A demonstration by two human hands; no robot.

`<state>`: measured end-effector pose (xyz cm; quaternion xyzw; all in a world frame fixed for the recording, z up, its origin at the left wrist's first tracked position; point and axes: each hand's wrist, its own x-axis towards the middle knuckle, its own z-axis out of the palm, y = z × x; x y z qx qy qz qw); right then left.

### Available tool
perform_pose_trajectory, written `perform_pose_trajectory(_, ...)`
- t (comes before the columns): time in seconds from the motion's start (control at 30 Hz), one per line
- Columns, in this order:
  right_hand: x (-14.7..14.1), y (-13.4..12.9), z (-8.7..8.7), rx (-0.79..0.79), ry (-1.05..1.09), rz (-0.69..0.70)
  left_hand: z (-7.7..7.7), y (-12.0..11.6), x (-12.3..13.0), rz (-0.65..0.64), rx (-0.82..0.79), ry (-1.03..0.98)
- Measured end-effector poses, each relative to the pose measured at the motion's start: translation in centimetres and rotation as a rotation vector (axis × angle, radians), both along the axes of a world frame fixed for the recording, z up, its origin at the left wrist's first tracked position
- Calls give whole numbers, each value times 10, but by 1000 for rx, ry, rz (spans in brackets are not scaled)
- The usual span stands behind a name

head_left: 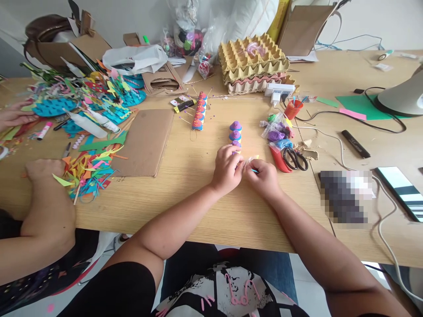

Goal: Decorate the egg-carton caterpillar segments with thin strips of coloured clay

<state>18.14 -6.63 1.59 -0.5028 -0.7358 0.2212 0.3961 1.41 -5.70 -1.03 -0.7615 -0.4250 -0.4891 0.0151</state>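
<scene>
A strip of egg-carton cups (235,127), covered in purple and blue with some yellow, lies before me. My left hand (227,171) is closed around its near end, which the fingers hide. Close beside it, my right hand (265,179) is closed in a pinch on a thin light-blue stick (254,170), mostly covered by the fingers. A small pale, yellowish scrap shows between the hands, too small to name. Farther back stands a second strip of egg-carton cups (200,110), red and blue, with pins stuck out of its sides.
Right of my hands are black scissors (295,159), bagged coloured clay (278,132) and an orange cup (293,109). Stacked egg trays (253,61) stand behind. At left lie cardboard (143,143), paper scraps (87,169) and a co-worker's arm (48,207). A white cable (340,147) crosses the right side.
</scene>
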Motion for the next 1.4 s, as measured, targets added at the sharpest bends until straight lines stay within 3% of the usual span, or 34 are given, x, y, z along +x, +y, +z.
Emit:
perform_pose_trajectory(0.2,-2,-3,2,27,-42,-30,4,-5,1,54,6,14)
perform_pose_trajectory(0.4,3,0,3,12,34,81,1,-2,-3,-8,-40,79)
perform_pose_trajectory(0.7,1,3,-2,-149,87,81,-1,-4,1,-59,-42,58)
perform_pose_trajectory(1.03,1,-4,6,-39,39,92,6,-7,-1,-77,-51,32)
perform_pose_trajectory(1.27,-2,-7,11,-75,182,189,9,-9,-2,-105,-100,7)
perform_pose_trajectory(1.4,-1,-7,9,-42,132,172,9,-10,-1,-99,-83,23)
